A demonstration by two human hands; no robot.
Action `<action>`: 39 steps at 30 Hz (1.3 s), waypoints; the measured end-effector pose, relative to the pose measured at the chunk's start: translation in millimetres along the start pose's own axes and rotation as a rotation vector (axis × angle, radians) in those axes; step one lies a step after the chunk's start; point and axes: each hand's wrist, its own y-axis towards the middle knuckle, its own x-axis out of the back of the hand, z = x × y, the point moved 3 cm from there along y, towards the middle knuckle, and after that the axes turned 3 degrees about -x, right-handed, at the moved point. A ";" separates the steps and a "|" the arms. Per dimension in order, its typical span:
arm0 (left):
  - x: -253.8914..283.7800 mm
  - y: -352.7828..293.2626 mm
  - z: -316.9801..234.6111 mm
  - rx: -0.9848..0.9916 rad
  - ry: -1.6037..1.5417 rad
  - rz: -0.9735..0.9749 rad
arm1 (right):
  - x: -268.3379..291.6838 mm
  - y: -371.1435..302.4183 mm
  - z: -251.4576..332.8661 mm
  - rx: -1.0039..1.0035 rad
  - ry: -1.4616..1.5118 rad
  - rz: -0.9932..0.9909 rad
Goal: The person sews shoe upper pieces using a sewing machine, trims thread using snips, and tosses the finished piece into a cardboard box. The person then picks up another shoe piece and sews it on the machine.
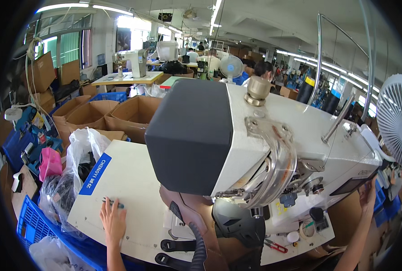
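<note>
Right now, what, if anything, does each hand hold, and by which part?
The left hand has fingertips along a slim dark tool, grip uncertain. The right hand is beside the sewing machine's panel; any hold is unclear.

A hand could pass over the pale tabletop [131, 169] between the plastic bag [89, 144] and the sewing machine [300, 115]; its bulky dark cover [189, 137] blocks the middle, black straps [178, 245] jut across the near edge, and red-handled snips [279, 247] lie on the right

Sewing machine [300, 110], red tool [277, 246] on table [131, 169]
</note>
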 end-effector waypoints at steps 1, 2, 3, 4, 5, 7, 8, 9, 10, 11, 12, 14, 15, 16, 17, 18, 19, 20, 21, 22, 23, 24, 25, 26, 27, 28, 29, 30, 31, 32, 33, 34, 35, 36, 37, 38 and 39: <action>3.0 -4.4 1.5 0.054 -0.122 0.013 | -2.3 14.1 4.5 0.088 -0.031 0.034; 12.5 -8.7 -4.6 0.105 -0.243 0.032 | -1.1 30.3 7.5 0.170 -0.067 0.064; 22.1 -1.6 -18.2 0.147 -0.352 0.134 | 30.9 52.8 41.6 0.264 -0.116 0.103; 21.0 1.9 -25.1 0.135 -0.375 0.142 | 50.1 66.7 78.0 0.281 -0.306 -0.137; 14.6 3.6 -26.2 0.174 -0.483 0.162 | 65.9 71.7 115.9 0.297 -0.497 -0.383; -9.2 0.2 -17.5 0.224 -0.627 0.187 | 68.0 60.3 163.2 0.584 -0.627 -0.321; 8.8 0.5 -21.4 0.178 -0.610 0.072 | 65.9 58.9 125.9 0.571 -0.580 -0.383; 31.1 -9.4 -10.1 0.168 -0.570 -0.062 | -19.5 42.0 68.9 0.529 -0.539 -0.327; 46.1 -17.0 5.8 0.201 -0.498 -0.078 | -104.4 -46.3 14.1 0.976 -0.445 -0.537; 34.5 -13.4 7.2 0.182 -0.576 -0.078 | -120.3 -110.1 7.3 1.037 -0.267 -0.531; 22.8 -8.5 5.9 0.167 -0.637 -0.068 | -162.0 -173.8 -14.4 1.097 -0.376 -0.574; 23.3 8.4 -16.1 0.240 -0.792 -0.011 | -246.4 -254.7 -65.1 0.899 -0.682 -0.116; 34.4 14.2 -28.8 0.277 -0.953 -0.042 | -287.0 -280.7 -89.1 0.865 -0.902 0.259; 47.4 17.7 -43.7 0.312 -1.119 -0.066 | -321.9 -291.8 -103.4 0.810 -0.929 0.565; 64.3 22.0 -61.3 0.188 -1.101 -0.024 | -349.6 -297.0 -116.0 0.603 -0.872 0.745; 80.8 26.5 -80.9 0.063 -1.088 0.013 | -359.2 -295.4 -133.7 0.634 -0.844 0.773; 90.9 28.9 -97.9 -0.013 -1.129 0.073 | -358.7 -288.7 -155.2 0.539 -0.974 0.861; 99.9 30.5 -112.8 -0.084 -1.163 0.129 | -358.3 -288.0 -163.3 0.537 -0.969 0.866; 110.9 34.6 -128.9 -0.205 -1.138 0.089 | -359.5 -288.8 -171.4 0.425 -0.866 0.956; 120.3 37.5 -142.8 -0.323 -1.111 0.049 | -362.3 -290.4 -176.7 0.312 -0.762 1.041; 123.8 38.8 -150.0 -0.358 -1.085 0.060 | -364.4 -303.7 -166.8 0.210 -0.825 1.121; 126.3 38.8 -156.4 -0.414 -1.037 0.073 | -357.7 -309.4 -170.2 0.213 -0.783 1.142; 126.4 39.7 -161.7 -0.464 -1.013 0.100 | -348.3 -312.1 -177.8 0.229 -0.739 1.093; 125.6 38.0 -163.1 -0.509 -0.984 0.137 | -345.0 -317.3 -182.2 0.233 -0.690 1.048; 123.8 37.0 -165.0 -0.504 -0.981 0.149 | -343.5 -317.5 -183.9 0.220 -0.690 1.050; 121.4 35.5 -169.2 -0.538 -0.951 0.159 | -344.9 -316.8 -183.6 0.197 -0.715 1.085; 120.2 34.7 -172.9 -0.574 -0.918 0.163 | -347.7 -317.2 -182.5 0.182 -0.736 1.120; 119.4 33.1 -175.3 -0.573 -0.913 0.167 | -349.3 -320.4 -182.3 0.178 -0.731 1.121; 119.1 30.4 -178.4 -0.616 -0.839 0.159 | -352.5 -326.2 -182.3 0.211 -0.754 1.141; 118.5 29.3 -182.5 -0.657 -0.769 0.147 | -355.9 -329.1 -182.7 0.248 -0.780 1.161; 118.6 28.7 -185.7 -0.710 -0.717 0.135 | -354.9 -332.0 -187.4 0.252 -0.807 1.165; 115.9 28.8 -185.1 -0.707 -0.718 0.135 | -351.6 -331.6 -191.8 0.252 -0.808 1.167; 111.1 27.5 -185.3 -0.720 -0.760 0.162 | -346.5 -328.4 -197.1 0.189 -0.798 1.155; 107.0 26.1 -184.8 -0.732 -0.803 0.190 | -343.8 -326.8 -201.3 0.126 -0.789 1.142; 103.7 26.1 -180.8 -0.698 -0.837 0.197 | -344.6 -327.4 -202.3 0.173 -0.789 1.126; 104.6 23.6 -182.1 -0.703 -0.829 0.202 | -341.5 -326.6 -201.8 0.169 -0.780 1.123; 105.0 20.9 -183.6 -0.703 -0.810 0.205 | -338.7 -325.4 -200.6 0.163 -0.746 1.116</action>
